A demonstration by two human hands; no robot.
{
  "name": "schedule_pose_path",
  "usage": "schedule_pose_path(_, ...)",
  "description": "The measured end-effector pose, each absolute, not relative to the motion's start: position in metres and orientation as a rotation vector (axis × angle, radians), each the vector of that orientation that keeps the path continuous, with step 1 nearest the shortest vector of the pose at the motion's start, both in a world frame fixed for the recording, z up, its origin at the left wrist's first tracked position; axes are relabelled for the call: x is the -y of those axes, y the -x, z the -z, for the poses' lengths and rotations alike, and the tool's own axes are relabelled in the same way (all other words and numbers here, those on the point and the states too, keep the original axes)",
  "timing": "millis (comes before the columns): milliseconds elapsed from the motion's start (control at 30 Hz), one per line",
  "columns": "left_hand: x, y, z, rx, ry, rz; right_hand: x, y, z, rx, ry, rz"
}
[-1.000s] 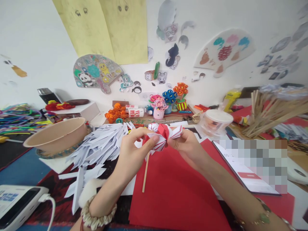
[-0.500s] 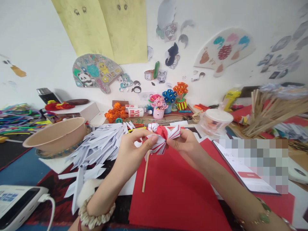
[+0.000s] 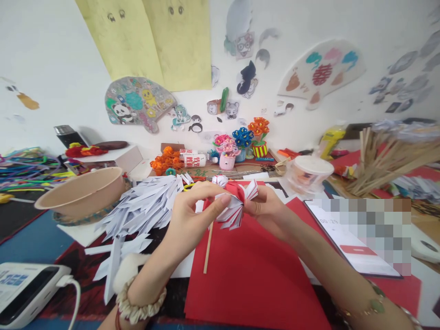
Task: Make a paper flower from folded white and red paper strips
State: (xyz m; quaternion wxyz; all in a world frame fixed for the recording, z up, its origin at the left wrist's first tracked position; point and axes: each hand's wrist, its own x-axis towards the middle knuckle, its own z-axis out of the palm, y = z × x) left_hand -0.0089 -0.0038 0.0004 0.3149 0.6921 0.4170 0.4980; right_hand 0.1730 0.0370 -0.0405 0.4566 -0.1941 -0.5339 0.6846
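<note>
A red and white folded paper flower (image 3: 236, 201) on a thin wooden stick (image 3: 207, 247) is held up over a red paper sheet (image 3: 254, 275). My left hand (image 3: 192, 215) pinches the flower's left side, with the thumb pressed on its petals. From the right, my right hand (image 3: 268, 208) grips the other side, fingers closed on the petals. The stick hangs down between my wrists. The flower's base is hidden behind my fingers.
Several white paper strips (image 3: 144, 206) lie left of the hands beside a tan bowl (image 3: 80, 190). A phone (image 3: 24, 288) on a cable sits at the lower left. A clipboard (image 3: 347, 243), a clear tub (image 3: 307, 174) and wooden sticks (image 3: 388, 160) are to the right. Small flower pots (image 3: 240, 146) stand at the back.
The flower has been turned a little in my fingers, its petals now fanning downward. My left thumb has shifted right over the petals. Both hands stay in place.
</note>
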Motion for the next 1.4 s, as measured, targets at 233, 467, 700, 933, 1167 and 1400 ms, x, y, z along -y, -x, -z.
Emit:
schedule_pose_path(233, 0.003, 0.010, 0.003, -1.025, -1.920, -1.413, -0.038, -0.173, 0.043, 1.274, 0.407, -1.777)
schedule_pose_path(467, 0.004, 0.008, 0.003, -1.093, -2.165, -1.491, -0.035, -0.178, 0.033, 1.326, 0.480, -1.643)
schedule_pose_path(700, 0.004, 0.005, 0.006, -1.136, -2.345, -1.533, -0.035, -0.176, 0.035, 1.343, 0.507, -1.577)
schedule_pose_path(933, 0.003, 0.002, 0.006, -1.265, -2.128, -1.423, -0.037, -0.176, 0.039, 1.438, 0.531, -1.474)
schedule_pose_path(1167, 0.002, 0.005, 0.003, -1.330, -1.869, -1.283, -0.040, -0.177, 0.042, 1.470, 0.531, -1.509)
schedule_pose_path(1400, 0.001, 0.006, 0.007, -1.327, -1.747, -1.220, -0.038, -0.175, 0.043, 1.393, 0.494, -1.610)
